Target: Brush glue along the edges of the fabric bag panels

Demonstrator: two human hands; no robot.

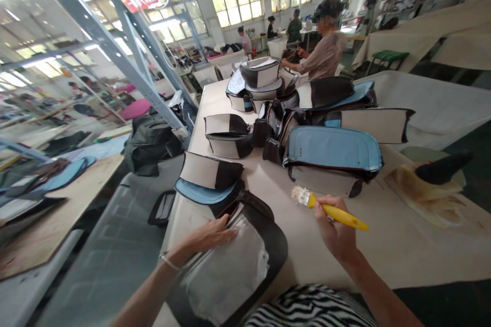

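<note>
My right hand (337,232) is closed around the yellow handle of a paintbrush (341,216), held over the table. Its pale bristles point left and look caked with white matter. On the near side of the table lies a dark bag panel (276,245) with a whitish, wet-looking inner area. My left hand (213,235) grips this panel near its upper left edge, with some fingertips hidden by the fold. Just beyond it sit a bag piece with a cream and dark side (199,169) and a blue flap (205,191).
More bag parts, including a large blue-topped one (333,148), are heaped across the pale table (291,214). A stained plastic-covered container (425,194) with a dark object stands at right. A metal frame (95,36) rises at left. A person (326,51) works at the far end.
</note>
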